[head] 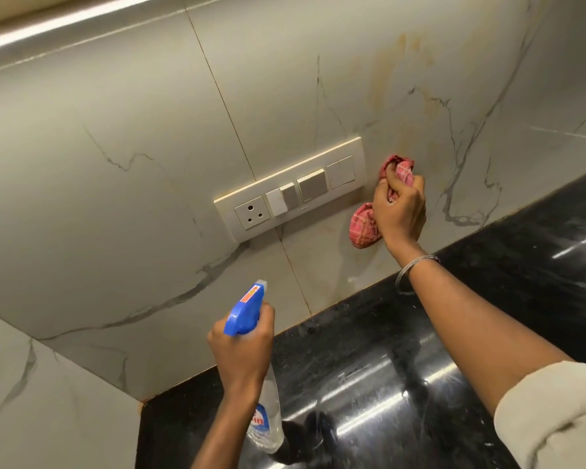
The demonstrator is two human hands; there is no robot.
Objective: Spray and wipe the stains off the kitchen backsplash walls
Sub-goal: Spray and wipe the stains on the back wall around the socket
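Right hand (399, 211): fingers curled round a bunched pink checked cloth (366, 228), pressing it against the pale marble-veined backsplash tile (149, 137).
Stains: yellowish streaks (389, 76) on the tile above that hand.
Left hand (242, 346): wrapped round the neck of a clear spray bottle with a blue trigger head (246, 311), nozzle towards the wall.
Switch plate: cream socket-and-switch panel (291, 189) just left of the cloth.
Counter: glossy black stone (420, 367) under both arms.

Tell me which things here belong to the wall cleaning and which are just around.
Job: clear plastic spray bottle with blue trigger head in the left hand; bunched pink checked cloth gripped by the right hand against the grey-veined tile backsplash; yellowish stains on it.
Just there: cream switch-and-socket panel; polished black stone countertop.
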